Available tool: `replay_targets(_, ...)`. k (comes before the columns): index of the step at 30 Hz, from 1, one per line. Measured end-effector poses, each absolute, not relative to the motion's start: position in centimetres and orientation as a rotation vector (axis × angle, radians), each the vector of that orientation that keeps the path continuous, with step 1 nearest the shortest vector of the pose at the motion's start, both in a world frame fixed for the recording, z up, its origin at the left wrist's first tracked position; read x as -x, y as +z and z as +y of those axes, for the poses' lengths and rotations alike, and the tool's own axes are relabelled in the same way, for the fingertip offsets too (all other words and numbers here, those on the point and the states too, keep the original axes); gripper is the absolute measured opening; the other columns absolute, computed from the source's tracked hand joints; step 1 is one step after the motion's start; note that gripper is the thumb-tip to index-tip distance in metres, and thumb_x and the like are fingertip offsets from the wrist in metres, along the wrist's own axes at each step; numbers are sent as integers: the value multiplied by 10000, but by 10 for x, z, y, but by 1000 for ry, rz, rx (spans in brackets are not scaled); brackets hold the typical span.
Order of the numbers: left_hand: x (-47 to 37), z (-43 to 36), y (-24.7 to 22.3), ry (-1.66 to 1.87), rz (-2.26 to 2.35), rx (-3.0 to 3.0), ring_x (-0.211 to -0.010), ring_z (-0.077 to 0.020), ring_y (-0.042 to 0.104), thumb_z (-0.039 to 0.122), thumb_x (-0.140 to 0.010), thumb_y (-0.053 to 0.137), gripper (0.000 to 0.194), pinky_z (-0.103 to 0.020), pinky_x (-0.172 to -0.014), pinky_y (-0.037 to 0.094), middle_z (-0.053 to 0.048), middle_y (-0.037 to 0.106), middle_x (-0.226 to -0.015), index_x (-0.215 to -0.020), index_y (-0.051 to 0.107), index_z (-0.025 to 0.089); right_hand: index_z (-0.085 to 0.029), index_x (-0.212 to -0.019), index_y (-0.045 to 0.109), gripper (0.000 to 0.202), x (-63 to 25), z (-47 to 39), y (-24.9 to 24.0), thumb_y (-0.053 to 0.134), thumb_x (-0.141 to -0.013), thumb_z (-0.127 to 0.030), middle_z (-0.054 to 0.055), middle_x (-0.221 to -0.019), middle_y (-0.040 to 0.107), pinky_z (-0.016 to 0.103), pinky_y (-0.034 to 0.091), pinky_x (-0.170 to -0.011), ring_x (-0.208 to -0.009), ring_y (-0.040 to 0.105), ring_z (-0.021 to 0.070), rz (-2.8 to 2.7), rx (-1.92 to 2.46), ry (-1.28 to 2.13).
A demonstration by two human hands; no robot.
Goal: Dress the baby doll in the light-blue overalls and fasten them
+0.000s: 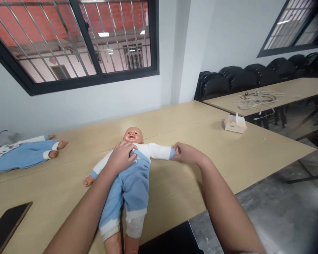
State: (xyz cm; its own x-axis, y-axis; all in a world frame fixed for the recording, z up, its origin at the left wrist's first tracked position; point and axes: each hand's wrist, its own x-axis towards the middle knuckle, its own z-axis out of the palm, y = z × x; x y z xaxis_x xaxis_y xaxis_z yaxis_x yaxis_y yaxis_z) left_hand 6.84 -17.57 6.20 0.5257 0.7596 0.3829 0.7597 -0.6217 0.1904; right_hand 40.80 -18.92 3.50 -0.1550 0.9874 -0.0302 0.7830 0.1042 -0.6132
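A baby doll [136, 173] in blue overalls and a white long-sleeved top lies on its back on the table, head toward the wall. My left hand [122, 155] rests on its chest near the shoulder strap, fingers curled against the clothing. At the end of the doll's outstretched arm, my right hand [187, 152] pinches the small doll hand by the blue cuff [172, 153]. The doll's other arm lies bent outward beside my left forearm. Its feet are cut off by the bottom of the view.
A second doll [23, 151] in blue lies at the left. A dark phone-like slab [9, 225] is near the front left. A tissue box [235, 123] sits on the right of the table [217, 165]. Tangled cables [259, 98] lie on another table, with black chairs [217, 84] behind.
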Motion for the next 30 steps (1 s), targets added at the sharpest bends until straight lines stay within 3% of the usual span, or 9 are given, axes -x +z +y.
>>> replay_targets(5,-65,-177,69,-743,-1325,2839,-1032,-278,610,210,-820,614,105,-402,-924,450,-50,706,-967,-916,650,231,-168,-1364,523,686,-389,-182,37,802,-759,-333,132,-1285,659,346,511,-957,-1124,653,241,-1707,1224,616)
replay_targets(10,-61,-179,74,-777,-1254,2958,-990,-255,624,163,-771,648,126,-374,-886,473,-36,702,-958,-877,616,224,-183,-1442,483,598,-341,-178,38,647,-871,-256,169,-1452,550,401,516,-999,-1292,567,268,-1743,1017,408)
replay_targets(13,-60,-181,78,-809,-1191,2963,-957,-243,624,128,-778,630,132,-374,-879,476,-19,690,-919,-860,600,228,-218,-1444,509,634,-313,-171,49,640,-828,-150,135,-1398,613,450,444,-1078,-1289,560,287,-2028,972,234)
replay_targets(15,-60,-183,81,-874,-1139,2917,-984,-248,621,124,-793,623,128,-382,-903,473,-24,685,-923,-861,597,229,-231,-1402,558,619,-299,-165,58,652,-801,-115,114,-1312,672,445,444,-1043,-1205,605,291,-2254,935,208)
replay_targets(19,-59,-184,83,-993,-1097,2823,-987,-248,624,148,-849,619,97,-385,-907,472,-37,685,-957,-905,595,225,-225,-1178,680,393,-283,-157,64,627,-811,-94,77,-1136,726,377,458,-951,-1058,642,247,-2556,719,349)
replay_targets(21,-59,-182,82,-1045,-1141,2789,-985,-245,628,176,-869,635,87,-379,-900,475,-38,683,-970,-926,589,223,-223,-1147,689,372,-283,-157,59,624,-806,-88,72,-1102,722,382,449,-967,-1051,632,241,-2536,647,440)
replay_targets(26,-53,-175,80,-985,-1246,2767,-990,-248,630,200,-863,668,120,-365,-884,480,-37,670,-976,-940,580,225,-224,-1226,685,289,-288,-161,45,589,-953,-234,79,-1205,703,401,429,-1036,-1138,620,238,-2270,464,850)
replay_targets(30,-47,-173,82,-849,-1214,2726,-971,-253,633,194,-852,676,129,-363,-863,477,-43,677,-978,-943,589,224,-189,-1055,735,229,-278,-170,43,580,-992,-345,68,-1018,738,360,459,-950,-985,651,215,-2096,559,903)
